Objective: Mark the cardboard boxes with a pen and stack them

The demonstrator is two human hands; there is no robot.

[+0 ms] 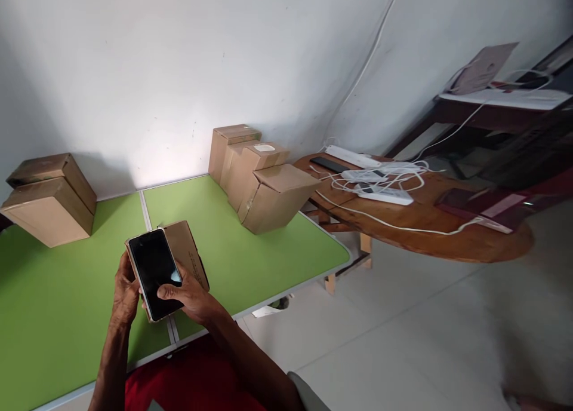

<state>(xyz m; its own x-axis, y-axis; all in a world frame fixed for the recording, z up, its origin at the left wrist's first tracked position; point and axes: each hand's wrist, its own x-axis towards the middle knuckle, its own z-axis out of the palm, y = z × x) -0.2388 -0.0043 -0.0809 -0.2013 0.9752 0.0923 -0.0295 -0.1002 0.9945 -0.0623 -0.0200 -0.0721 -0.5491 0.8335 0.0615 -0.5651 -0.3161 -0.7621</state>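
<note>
I'm holding a dark phone [154,273] at lower left, left hand [123,291] gripping its edge, right hand [190,297] pinching it, over the green counter [250,261] carrying cardboard boxes [264,187] beneath a white wall [179,70].

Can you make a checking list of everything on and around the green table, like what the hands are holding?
Surface: green folding table, seam down its middle.
Job's things: smartphone with dark screen, held over a small cardboard box.
Clutter: two stacked boxes at far left; a cluster of boxes at the far right corner.
Grips: left hand holds the phone's edge; right hand holds it, thumb on the screen.
Cables: white cords and power strips on the round wooden table.
Surroundings: white wall, pale tiled floor.
</note>
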